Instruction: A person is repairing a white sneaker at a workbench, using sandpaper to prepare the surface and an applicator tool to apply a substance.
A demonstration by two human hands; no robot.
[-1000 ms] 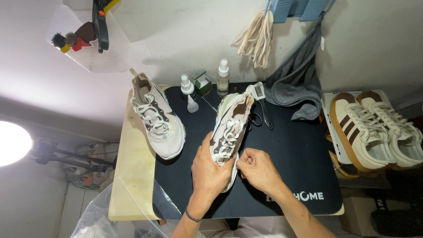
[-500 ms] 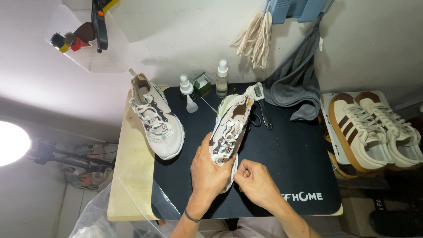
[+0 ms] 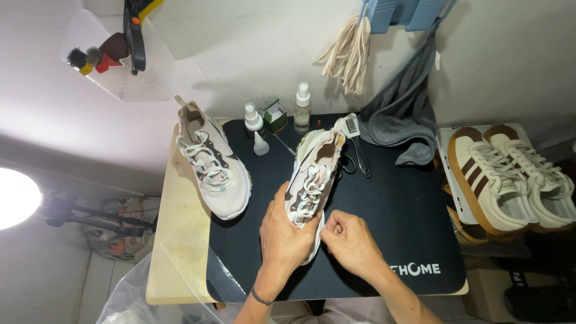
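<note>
Gripping the toe end of a pale sneaker [image 3: 313,174], the left hand [image 3: 287,240] wraps it from the left side, fingers closed on the upper near the lower lace rows. Sneaker sits on the black mat [image 3: 408,210], near the middle, long axis running away from the person, heel at the far end, toe under the hands. Right hand [image 3: 351,240] is just right of the toe, fingers pinched together on what looks like a white lace end; can't confirm the lace itself, too small. Both hands touch the shoe at its near end; left has the firmer hold. Matching second sneaker [image 3: 211,165] lies well apart to the left, half off the mat on the table [image 3: 177,252]. Spray bottles [image 3: 302,107], scissors [image 3: 358,153] and a grey towel [image 3: 402,114] at the far edge. Striped pair of shoes [image 3: 510,174] off to the right.
</note>
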